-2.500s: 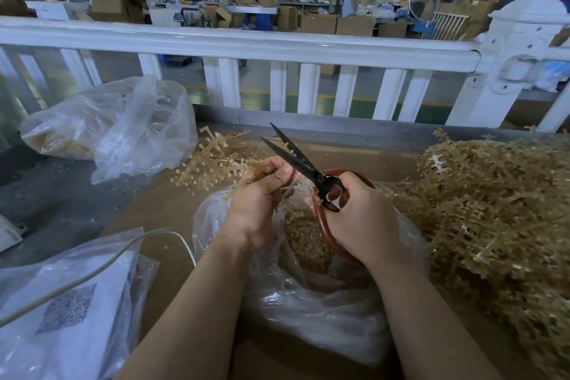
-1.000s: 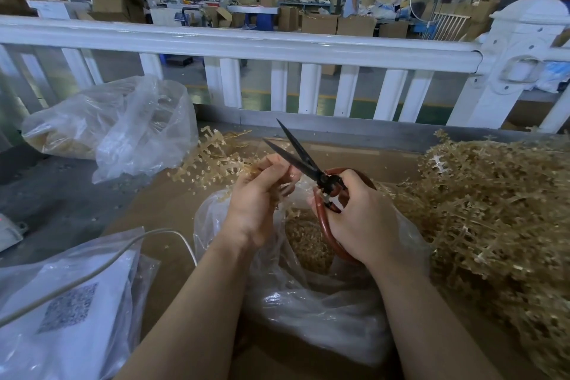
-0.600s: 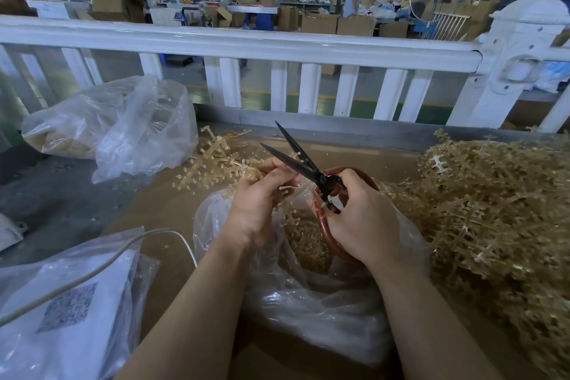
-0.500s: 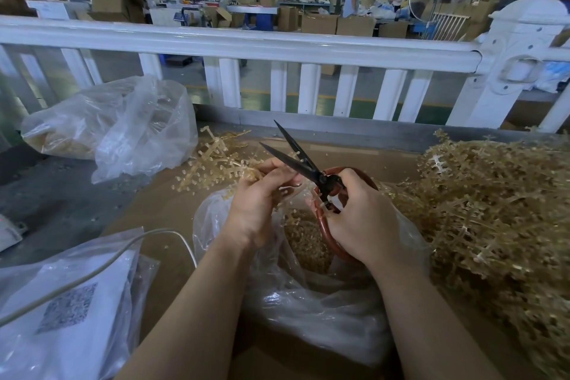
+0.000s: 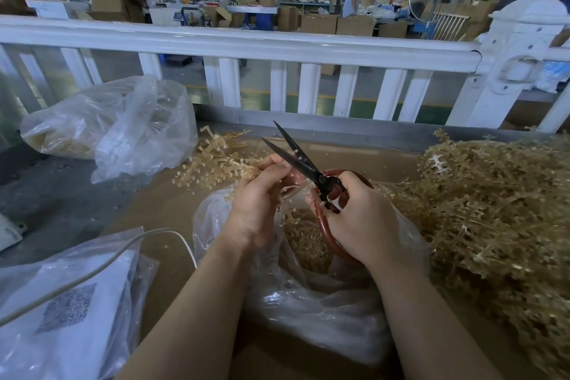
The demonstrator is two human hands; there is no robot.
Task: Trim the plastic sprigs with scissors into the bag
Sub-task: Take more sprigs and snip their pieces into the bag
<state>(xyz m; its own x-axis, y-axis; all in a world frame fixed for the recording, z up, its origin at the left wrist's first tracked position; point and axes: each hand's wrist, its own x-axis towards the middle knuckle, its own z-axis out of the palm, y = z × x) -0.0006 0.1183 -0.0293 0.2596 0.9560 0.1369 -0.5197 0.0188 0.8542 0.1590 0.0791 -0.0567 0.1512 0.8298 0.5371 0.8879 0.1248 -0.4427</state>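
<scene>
Fingers (image 5: 271, 167) of the left hand (image 5: 253, 213) pinch a pale tan plastic sprig (image 5: 216, 163), whose branched end fans out to the left over the brown cardboard work surface (image 5: 160, 210). The stem end sits at the fingertips, just above the mouth of the clear plastic bag (image 5: 308, 302) that already holds a layer of tan trimmings. The right hand (image 5: 361, 219) curls round the reddish-brown loop handles of the black-bladed scissors (image 5: 296, 154), whose blades stand parted and point up and away, crossing just beside the left fingertips.

To cut well, the person probably needs to keep the cut point over the bag opening so pieces drop inside, and keep the pinching fingertips back from the blades' crossing. A large heap of untrimmed tan sprigs (image 5: 493, 210) lies to the right, touching the bag; much work likely remains.
</scene>
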